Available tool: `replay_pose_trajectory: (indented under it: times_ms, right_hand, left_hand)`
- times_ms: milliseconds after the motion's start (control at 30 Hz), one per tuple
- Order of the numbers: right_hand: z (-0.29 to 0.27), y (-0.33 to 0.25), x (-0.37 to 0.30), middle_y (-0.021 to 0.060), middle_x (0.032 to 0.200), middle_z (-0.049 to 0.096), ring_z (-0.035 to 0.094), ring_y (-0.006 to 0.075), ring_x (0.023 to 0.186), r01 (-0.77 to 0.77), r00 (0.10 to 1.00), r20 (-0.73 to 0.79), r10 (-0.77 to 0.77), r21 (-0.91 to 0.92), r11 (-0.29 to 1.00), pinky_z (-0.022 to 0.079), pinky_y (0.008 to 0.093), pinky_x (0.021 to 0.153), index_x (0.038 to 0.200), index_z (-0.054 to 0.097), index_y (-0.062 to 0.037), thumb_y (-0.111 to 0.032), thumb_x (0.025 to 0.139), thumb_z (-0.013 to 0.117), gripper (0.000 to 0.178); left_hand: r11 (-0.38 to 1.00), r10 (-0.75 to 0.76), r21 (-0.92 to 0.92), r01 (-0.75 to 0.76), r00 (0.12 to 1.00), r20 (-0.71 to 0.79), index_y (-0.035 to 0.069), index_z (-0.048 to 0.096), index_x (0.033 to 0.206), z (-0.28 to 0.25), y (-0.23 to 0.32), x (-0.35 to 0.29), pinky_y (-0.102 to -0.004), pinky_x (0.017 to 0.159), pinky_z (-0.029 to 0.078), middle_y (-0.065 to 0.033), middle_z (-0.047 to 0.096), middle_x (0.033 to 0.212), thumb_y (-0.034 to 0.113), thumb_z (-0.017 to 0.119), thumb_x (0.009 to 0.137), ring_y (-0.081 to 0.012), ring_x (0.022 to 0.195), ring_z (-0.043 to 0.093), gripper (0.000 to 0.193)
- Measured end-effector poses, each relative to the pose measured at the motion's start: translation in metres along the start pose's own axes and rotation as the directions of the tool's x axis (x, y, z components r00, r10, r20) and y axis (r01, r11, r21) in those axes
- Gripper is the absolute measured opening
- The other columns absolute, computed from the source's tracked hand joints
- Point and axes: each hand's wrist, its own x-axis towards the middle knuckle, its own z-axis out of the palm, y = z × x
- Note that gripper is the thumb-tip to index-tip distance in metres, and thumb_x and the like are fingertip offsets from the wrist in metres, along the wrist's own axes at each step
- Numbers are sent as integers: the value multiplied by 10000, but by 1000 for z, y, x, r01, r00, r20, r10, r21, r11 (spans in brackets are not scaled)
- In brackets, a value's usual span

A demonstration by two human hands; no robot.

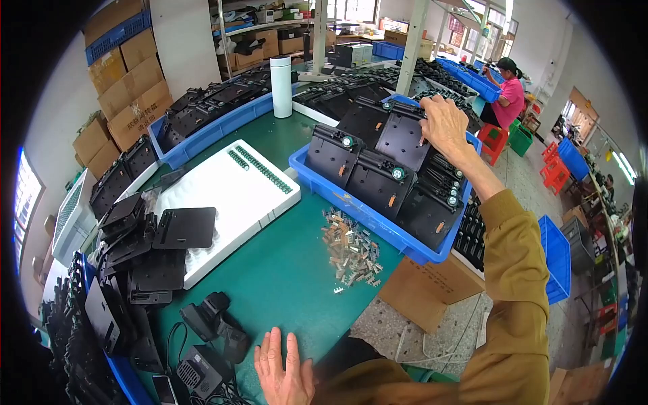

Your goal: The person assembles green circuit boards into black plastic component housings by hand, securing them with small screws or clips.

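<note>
My left hand (285, 370) rests on the green tabletop (297, 260) at the near edge, palm down, its fingers spread and holding nothing. Out to the right, my right hand (445, 128) is closed on a black plastic plate (401, 140) at the far end of a blue bin (368, 219). The fingertips are at the plate's edge, and the thumb is partly hidden. More such plates, with dark cylinders and round green-and-white ends, lie in that bin. A pile of small metal-and-brown parts (351, 250) sits between my hands.
A white foam tray (236, 196) holds rows of green coils. At left are loose black plates (185, 228), a black device (214, 324) and cables. A white bottle (281, 86) stands at the back. Beyond, a person in pink (511, 101) works beside red stools.
</note>
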Motion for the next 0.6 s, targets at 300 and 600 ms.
replay_pose_trajectory:
  times_ms: [300, 600]
  right_hand:
    - [-46, -34, -15, 104, 1029, 681, 649, 290, 988, 318, 906, -371, -202, 283, 905, 530, 405, 805, 1063, 694, -77, -138, 774, 727, 297]
    - [-104, -248, -110, 137, 1016, 701, 674, 253, 956, 94, 754, 9, -657, 988, 121, 510, 355, 840, 1095, 678, -4, -110, 771, 727, 344]
  left_hand:
    - [1000, -10, 16, 9, 999, 34, 71, 519, 1389, -4, 4, 10, -558, 1079, 349, -199, 462, 1446, 203, 701, 841, -366, 1299, 477, 592]
    - [1000, -12, -13, 12, 1000, 6, 58, 518, 1379, -2, -2, 2, -535, 1077, 354, -157, 525, 1380, 203, 702, 846, -334, 1280, 491, 582]
